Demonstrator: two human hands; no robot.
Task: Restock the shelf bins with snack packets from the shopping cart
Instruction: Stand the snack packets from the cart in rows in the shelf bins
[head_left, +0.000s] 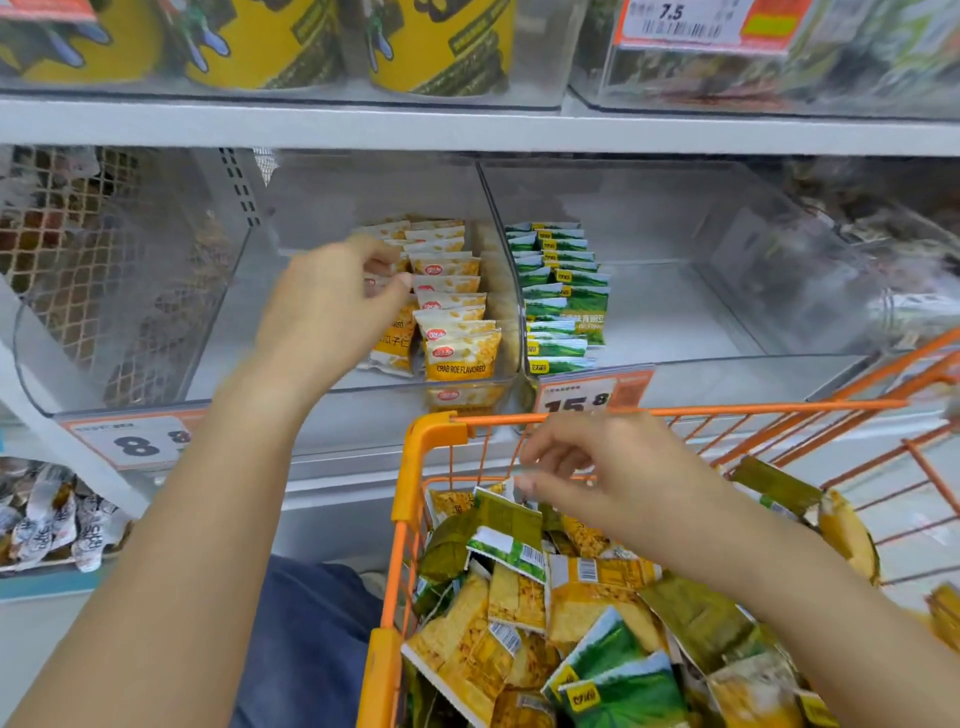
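Shelving fills the view ahead, its clear left bin (260, 332) around my left hand (332, 306), which pinches a yellow packet (387, 338) I should stand flush beside the row. Below, my right hand (597, 478) hovers loosely curled, empty, over the cart (410, 483) packets (519, 587).

Both forearms are bare from the lower frame edge up to the wrists, with no sleeve, watch, bracelet or ring showing on the left hand (332, 306) or the right hand (597, 467). Between the arms, dark blue denim trousers (306, 639) cover the legs, faintly creased.
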